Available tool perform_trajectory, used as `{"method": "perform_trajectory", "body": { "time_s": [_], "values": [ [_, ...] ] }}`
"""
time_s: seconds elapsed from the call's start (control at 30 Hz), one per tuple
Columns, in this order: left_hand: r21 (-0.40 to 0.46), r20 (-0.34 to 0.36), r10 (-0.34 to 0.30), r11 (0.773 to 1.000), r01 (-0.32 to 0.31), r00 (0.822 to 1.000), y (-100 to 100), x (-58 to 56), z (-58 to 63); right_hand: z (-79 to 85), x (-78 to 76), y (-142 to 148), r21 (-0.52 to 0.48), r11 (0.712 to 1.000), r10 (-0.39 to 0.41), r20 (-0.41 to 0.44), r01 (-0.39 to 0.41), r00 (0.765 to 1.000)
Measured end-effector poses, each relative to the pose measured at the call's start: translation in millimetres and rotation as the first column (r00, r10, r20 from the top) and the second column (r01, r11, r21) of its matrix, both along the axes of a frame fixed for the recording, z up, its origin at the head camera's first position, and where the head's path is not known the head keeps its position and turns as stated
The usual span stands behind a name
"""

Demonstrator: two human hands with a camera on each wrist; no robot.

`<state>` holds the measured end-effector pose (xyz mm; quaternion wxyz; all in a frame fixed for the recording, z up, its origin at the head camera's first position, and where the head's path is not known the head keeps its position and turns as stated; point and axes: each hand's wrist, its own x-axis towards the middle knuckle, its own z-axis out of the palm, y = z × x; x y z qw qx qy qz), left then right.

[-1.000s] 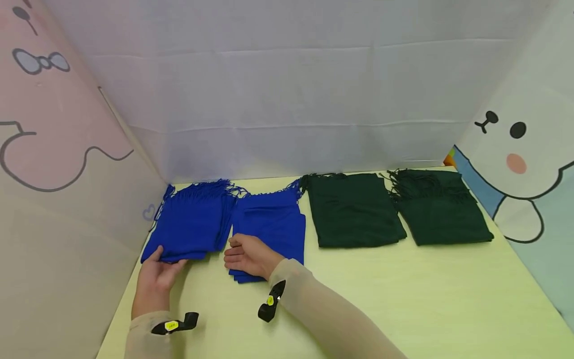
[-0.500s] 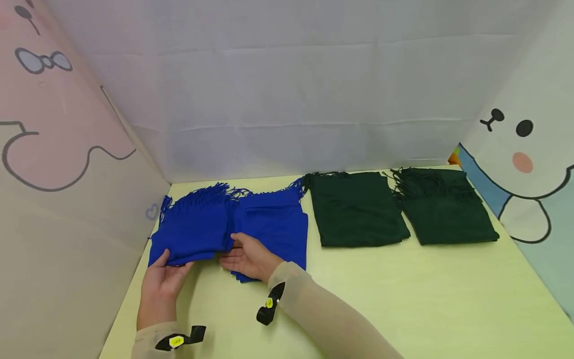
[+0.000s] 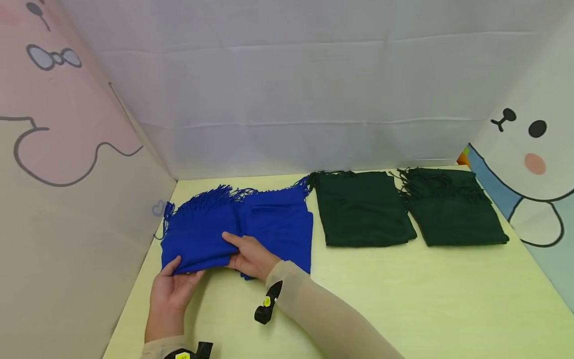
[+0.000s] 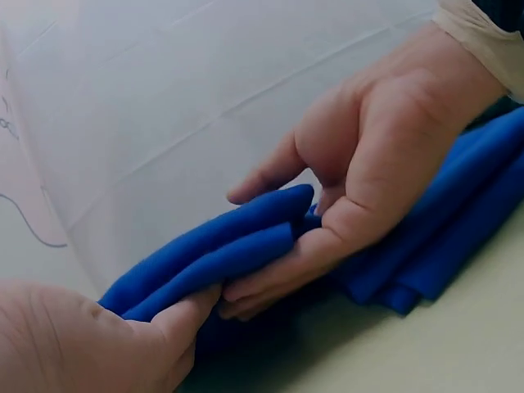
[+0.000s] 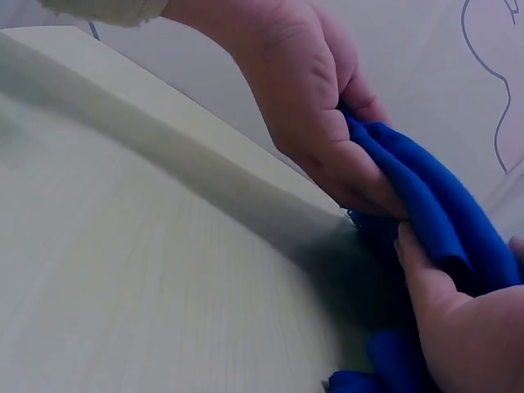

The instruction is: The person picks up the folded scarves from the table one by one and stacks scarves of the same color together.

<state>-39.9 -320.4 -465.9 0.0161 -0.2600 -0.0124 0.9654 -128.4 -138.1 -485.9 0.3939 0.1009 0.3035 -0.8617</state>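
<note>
- while left hand (image 3: 174, 291) and right hand (image 3: 253, 257) pinch its raised near edge, the leftmost blue cloth (image 3: 199, 232) lies on the counter (image 3: 426, 294)
- second blue cloth (image 3: 283, 222) — partly behind right hand
- two green cloths (image 3: 365, 212) rightward

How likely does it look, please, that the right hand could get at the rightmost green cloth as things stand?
Probably not yet: the right hand holds the leftmost blue cloth, though nothing covers the rightmost green cloth.
</note>
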Motion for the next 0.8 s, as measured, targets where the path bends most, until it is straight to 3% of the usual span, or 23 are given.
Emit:
{"method": "perform_trajectory", "body": {
  "time_s": [0.13, 0.27, 0.4, 0.57, 0.67, 0.8],
  "values": [
    [-0.064, -0.026, -0.048, 0.997, 0.047, 0.999, 3.5, 4.3, 0.2, -0.4, -2.8, -3.1, 0.075, 0.995, -0.066, 0.018, 0.065, 0.998],
    [-0.063, -0.037, -0.081, 0.995, 0.079, 0.996, 7.2, 6.6, -0.3, -2.4, -6.4, -7.3, 0.139, 0.984, -0.119, 0.024, 0.115, 0.993],
    [-0.086, -0.062, -0.093, 0.992, 0.087, 0.994, 10.7, 8.0, -4.7, -3.0, -7.3, -10.6, 0.154, 0.983, -0.105, 0.006, 0.102, 0.994],
    [-0.101, -0.091, -0.054, 0.994, 0.045, 0.994, 6.4, 13.1, -12.2, -0.8, -7.3, -11.0, 0.169, 0.980, -0.111, 0.006, 0.109, 0.994],
    [-0.081, -0.111, -0.074, 0.995, 0.065, 0.991, -2.3, 15.0, -16.8, 2.1, -6.7, -9.0, 0.160, 0.981, -0.112, 0.014, 0.108, 0.994],
    [-0.156, -0.076, -0.106, 0.983, 0.093, 0.991, -9.9, 12.4, -18.2, 7.4, -4.0, -5.7, 0.121, 0.990, -0.068, -0.015, 0.069, 0.998]
  ]
}}
